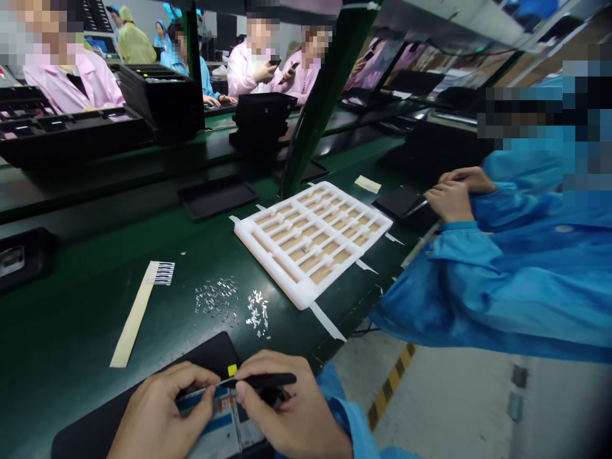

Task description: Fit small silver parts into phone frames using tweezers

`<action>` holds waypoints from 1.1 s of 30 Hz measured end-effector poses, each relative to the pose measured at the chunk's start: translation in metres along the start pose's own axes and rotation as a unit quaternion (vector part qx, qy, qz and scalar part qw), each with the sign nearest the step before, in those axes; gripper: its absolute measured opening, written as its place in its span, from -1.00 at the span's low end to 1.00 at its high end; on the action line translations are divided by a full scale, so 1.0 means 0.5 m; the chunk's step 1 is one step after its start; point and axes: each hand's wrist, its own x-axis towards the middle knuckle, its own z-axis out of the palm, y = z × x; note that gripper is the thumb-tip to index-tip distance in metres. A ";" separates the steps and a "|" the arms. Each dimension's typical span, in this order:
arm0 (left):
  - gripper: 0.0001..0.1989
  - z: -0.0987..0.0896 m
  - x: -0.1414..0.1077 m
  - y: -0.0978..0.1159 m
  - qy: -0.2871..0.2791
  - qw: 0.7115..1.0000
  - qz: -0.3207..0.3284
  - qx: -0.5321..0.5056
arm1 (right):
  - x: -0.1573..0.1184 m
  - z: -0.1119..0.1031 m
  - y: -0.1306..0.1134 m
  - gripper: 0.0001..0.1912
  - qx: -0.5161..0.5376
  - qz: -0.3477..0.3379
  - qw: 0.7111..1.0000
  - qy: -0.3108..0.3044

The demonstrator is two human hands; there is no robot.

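My right hand (pixel 299 408) grips black tweezers (pixel 272 380) whose tips point left, over an opened, phone-like device (pixel 222 440) with blue strips and an orange patch. At the tips, my left hand (pixel 162 411) has its thumb and index finger pinched together. What lies between those fingers is too small to make out. Beneath the device is a black tray (pixel 205 354), with a yellow square (pixel 232 370) beside the tweezers. Ahead, two clusters of tiny pieces lie loose, one of thin metallic bits (pixel 217 299) and one of whiter bits (pixel 258 312).
A pale paper strip (pixel 134 319) carries a row of small dark pieces (pixel 166 273). A white foam tray (pixel 302 296) with compartments is taped to the green bench. A co-worker in blue (pixel 516 274) works at right. A green post (pixel 329 83) and black trays (pixel 217 197) stand beyond.
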 end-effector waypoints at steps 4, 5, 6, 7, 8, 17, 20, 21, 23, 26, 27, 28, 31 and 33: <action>-0.72 0.001 -0.001 -0.005 0.000 1.000 0.012 -0.002 | -0.004 0.001 0.003 -0.83 -0.002 -0.042 0.999 -0.004; -0.70 0.001 -0.001 -0.006 0.001 1.000 0.013 -0.003 | -0.005 0.000 0.003 -0.82 -0.002 -0.048 0.999 -0.010; -0.69 0.002 -0.002 -0.005 0.001 1.000 0.013 -0.003 | -0.005 -0.001 0.004 -0.81 -0.003 -0.055 0.998 -0.015; -0.68 0.002 -0.002 -0.004 0.000 1.000 0.013 -0.001 | -0.005 -0.003 0.004 -0.81 -0.006 -0.062 0.998 -0.021; -0.66 0.000 -0.001 -0.003 -0.002 1.000 0.012 0.002 | -0.005 -0.004 0.004 -0.80 -0.010 -0.069 0.997 -0.030; -0.60 -0.046 -0.010 -0.037 0.008 0.965 0.193 0.176 | -0.018 -0.001 0.015 -0.80 -0.051 -0.097 0.993 -0.052; -0.62 -0.055 -0.027 -0.042 0.044 0.911 0.280 0.301 | -0.021 0.010 0.015 -0.79 -0.052 -0.084 0.994 -0.037; -0.62 -0.057 -0.030 -0.039 0.048 0.887 0.313 0.337 | -0.021 0.013 0.013 -0.79 -0.058 -0.078 0.995 -0.031; -0.62 -0.067 -0.024 -0.033 0.056 0.856 0.344 0.382 | -0.020 0.019 0.010 -0.80 -0.067 -0.066 0.995 -0.021; -0.61 -0.104 0.027 -0.038 0.104 0.851 0.308 0.413 | -0.014 0.015 0.007 -0.84 -0.040 -0.060 0.997 -0.005; -0.60 -0.121 0.055 -0.046 0.132 0.848 0.291 0.423 | -0.012 0.010 0.008 -0.85 -0.026 -0.059 0.998 0.010; -0.59 -0.141 0.086 -0.057 0.159 0.841 0.279 0.435 | -0.010 0.003 0.009 -0.86 -0.016 -0.058 0.998 0.031; -0.68 -0.196 0.178 -0.096 0.207 0.818 0.254 0.473 | -0.009 -0.021 0.012 -0.87 -0.017 -0.057 0.994 0.087; -0.81 -0.220 0.219 -0.118 0.201 0.802 0.254 0.502 | -0.012 -0.035 0.016 -0.86 -0.030 -0.058 0.993 0.099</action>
